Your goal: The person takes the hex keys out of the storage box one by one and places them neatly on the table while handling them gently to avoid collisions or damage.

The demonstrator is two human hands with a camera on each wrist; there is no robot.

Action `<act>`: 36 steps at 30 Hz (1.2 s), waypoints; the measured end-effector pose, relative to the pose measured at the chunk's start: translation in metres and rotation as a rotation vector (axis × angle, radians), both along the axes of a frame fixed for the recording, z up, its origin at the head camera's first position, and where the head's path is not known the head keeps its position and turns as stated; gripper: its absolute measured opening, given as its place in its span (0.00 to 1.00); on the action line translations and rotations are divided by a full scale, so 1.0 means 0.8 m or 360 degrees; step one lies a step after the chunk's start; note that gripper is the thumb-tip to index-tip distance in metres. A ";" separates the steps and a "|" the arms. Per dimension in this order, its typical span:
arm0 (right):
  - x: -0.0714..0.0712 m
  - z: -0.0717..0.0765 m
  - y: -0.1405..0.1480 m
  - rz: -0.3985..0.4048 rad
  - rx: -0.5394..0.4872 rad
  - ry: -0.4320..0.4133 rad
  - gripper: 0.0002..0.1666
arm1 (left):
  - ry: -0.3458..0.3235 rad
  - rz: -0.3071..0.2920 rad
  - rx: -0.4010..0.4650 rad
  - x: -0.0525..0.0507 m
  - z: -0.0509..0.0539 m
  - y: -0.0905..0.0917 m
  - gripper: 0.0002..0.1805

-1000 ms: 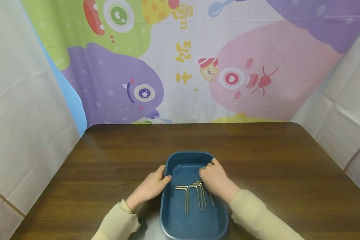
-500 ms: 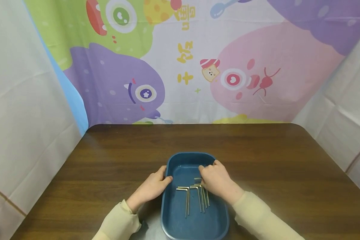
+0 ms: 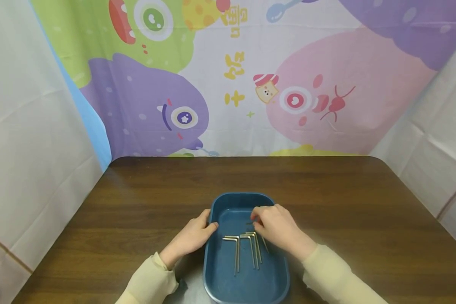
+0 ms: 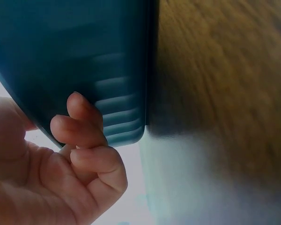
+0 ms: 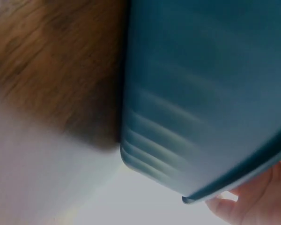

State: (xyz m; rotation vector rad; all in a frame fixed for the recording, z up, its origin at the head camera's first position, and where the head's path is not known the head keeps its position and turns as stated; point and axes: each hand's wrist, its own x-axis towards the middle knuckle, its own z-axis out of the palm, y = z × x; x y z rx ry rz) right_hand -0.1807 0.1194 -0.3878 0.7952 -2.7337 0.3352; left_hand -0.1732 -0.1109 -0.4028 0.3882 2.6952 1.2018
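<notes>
A blue rectangular tray (image 3: 247, 287) with rounded corners sits on the table. My left hand (image 3: 191, 236) holds its left rim, thumb over the inside edge; in the left wrist view the other fingers curl against the outer wall (image 4: 117, 56). Inside lie several L-shaped brass-coloured hex keys: a pair (image 3: 237, 255) on the left and a row (image 3: 255, 253) to its right. My right hand (image 3: 279, 223) reaches over the right rim and pinches another hex key (image 3: 265, 245), largely hidden behind the fingers. In the right wrist view, the tray wall covers most of that hand (image 5: 262, 197).
The brown wooden table (image 3: 156, 185) extends around the tray. A cartoon-printed curtain (image 3: 228, 126) hangs at its far edge, with white cloth (image 3: 34, 126) along the left side and more white cloth on the right.
My right hand has shifted slightly right and turned, its fingers showing more. The hex key at its fingers moved left beside the row, then slightly back right. The left hand stays on the rim.
</notes>
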 end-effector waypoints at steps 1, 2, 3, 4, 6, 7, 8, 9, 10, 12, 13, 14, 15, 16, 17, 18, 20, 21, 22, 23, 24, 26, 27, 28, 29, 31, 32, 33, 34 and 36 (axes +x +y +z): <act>0.001 0.001 0.001 -0.0005 -0.0025 -0.0014 0.03 | 0.0001 0.0001 0.0001 0.000 0.000 0.000 0.24; 0.001 0.002 0.002 -0.0011 -0.0046 -0.0028 0.03 | 0.0001 0.0002 0.0001 0.000 0.001 0.000 0.24; 0.002 0.003 0.003 -0.0017 -0.0068 -0.0046 0.03 | 0.0002 0.0003 0.0002 0.000 0.001 0.000 0.24; 0.002 0.004 0.004 -0.0023 -0.0089 -0.0062 0.03 | 0.0002 0.0004 0.0003 -0.001 0.001 0.000 0.24; 0.003 0.006 0.005 -0.0037 -0.0136 -0.0092 0.03 | 0.0002 0.0003 0.0003 -0.001 0.001 -0.001 0.24; 0.004 0.007 0.006 -0.0040 -0.0163 -0.0104 0.03 | 0.0003 0.0002 0.0003 -0.001 0.001 -0.001 0.24; 0.004 0.008 0.006 -0.0044 -0.0188 -0.0116 0.03 | 0.0003 0.0002 0.0002 -0.001 0.000 -0.001 0.24; 0.005 0.008 0.006 -0.0049 -0.0210 -0.0124 0.03 | 0.0004 0.0002 0.0002 -0.001 0.000 -0.001 0.24; 0.005 0.009 0.007 -0.0051 -0.0229 -0.0129 0.03 | 0.0003 0.0001 -0.0001 -0.001 0.000 -0.001 0.24; 0.006 0.010 0.007 -0.0056 -0.0266 -0.0143 0.03 | 0.0003 0.0001 -0.0009 -0.001 0.000 -0.001 0.24; 0.006 0.010 0.007 -0.0058 -0.0283 -0.0152 0.04 | 0.0004 0.0000 -0.0011 -0.001 0.000 -0.001 0.24; 0.006 0.010 0.007 -0.0060 -0.0299 -0.0160 0.04 | 0.0007 0.0002 -0.0013 -0.001 0.000 -0.001 0.24; 0.006 0.010 0.007 -0.0059 -0.0313 -0.0163 0.04 | 0.0011 0.0004 -0.0016 -0.001 0.000 0.000 0.24; 0.005 0.010 0.007 -0.0058 -0.0331 -0.0169 0.04 | 0.0016 0.0004 -0.0020 -0.002 0.000 0.000 0.24; 0.005 0.011 0.007 -0.0055 -0.0349 -0.0173 0.04 | 0.0019 0.0007 -0.0019 -0.002 0.001 0.000 0.23; 0.005 0.011 0.007 -0.0050 -0.0367 -0.0177 0.04 | 0.0021 0.0009 -0.0018 -0.002 0.001 0.000 0.23; 0.005 0.011 0.008 -0.0044 -0.0406 -0.0194 0.04 | 0.0022 0.0013 -0.0018 -0.002 0.001 0.000 0.23; 0.005 0.011 0.008 -0.0042 -0.0426 -0.0203 0.04 | 0.0019 0.0013 -0.0017 -0.001 0.001 0.000 0.23; 0.005 0.012 0.008 -0.0043 -0.0447 -0.0218 0.04 | 0.0016 0.0012 -0.0017 -0.001 0.001 0.000 0.23; 0.005 0.012 0.008 -0.0043 -0.0464 -0.0232 0.04 | 0.0017 0.0011 -0.0017 -0.001 0.000 0.000 0.23; 0.005 0.012 0.009 -0.0043 -0.0480 -0.0242 0.04 | 0.0018 0.0007 -0.0017 -0.001 0.000 0.000 0.24; 0.005 0.012 0.010 -0.0044 -0.0501 -0.0252 0.04 | 0.0023 0.0002 -0.0019 0.000 0.000 0.000 0.23; 0.005 0.012 0.010 -0.0041 -0.0512 -0.0251 0.05 | 0.0027 0.0001 -0.0022 0.000 0.000 0.000 0.23; 0.004 0.012 0.011 -0.0038 -0.0523 -0.0249 0.05 | 0.0031 -0.0001 -0.0025 0.000 0.000 0.000 0.23; 0.004 0.012 0.011 -0.0036 -0.0537 -0.0245 0.05 | 0.0033 -0.0004 -0.0025 0.000 0.000 0.000 0.23; 0.003 0.013 0.012 -0.0032 -0.0571 -0.0242 0.06 | 0.0028 -0.0004 -0.0026 0.000 -0.001 0.000 0.23; 0.002 0.014 0.013 -0.0033 -0.0595 -0.0241 0.06 | 0.0027 -0.0004 -0.0024 0.000 -0.001 0.000 0.23; 0.001 0.015 0.013 -0.0032 -0.0619 -0.0238 0.06 | 0.0025 -0.0004 -0.0021 0.000 -0.001 0.000 0.23; 0.001 0.016 0.014 -0.0034 -0.0640 -0.0238 0.06 | 0.0021 -0.0004 -0.0016 0.000 -0.001 0.000 0.23; 0.000 0.019 0.016 -0.0037 -0.0666 -0.0233 0.05 | 0.0016 -0.0003 -0.0010 0.000 -0.001 0.000 0.24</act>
